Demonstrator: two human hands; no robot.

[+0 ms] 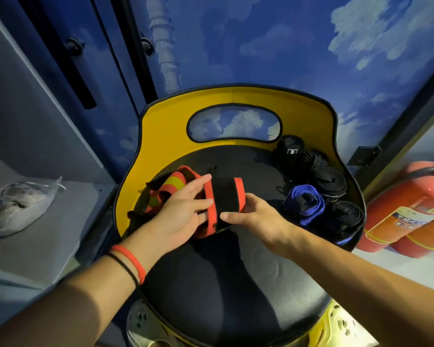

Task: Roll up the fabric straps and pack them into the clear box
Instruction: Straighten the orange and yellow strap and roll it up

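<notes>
While the right hand pinches the rolled part of the strap, thumb along its near side and fingers curled round the far orange edge, the left hand lies flat against the roll's other end. Its fingers are stretched out fairly straight and a little spread, and they press on the orange border. So that's a black strap with orange-red borders, half wound, held just above the middle of the black seat. Its loose tail, striped yellow and orange, bunches up under the left hand toward the seat's left edge, against the yellow backrest.

Over at the seat's right edge, finished work: a blue-and-black roll sits nearest the hands. A black roll is just beside it at the rim. Further black rolls are behind those, and one with a small white label is tucked in the far right corner under the backrest. They are packed touching one another.

On the left wrist, an orange band and a thin black one. Off the chair, two red fire extinguishers lie on the floor to the right. A grey shelf on the left carries a crumpled white bag. Behind it all, a blue wall printed with clouds.
</notes>
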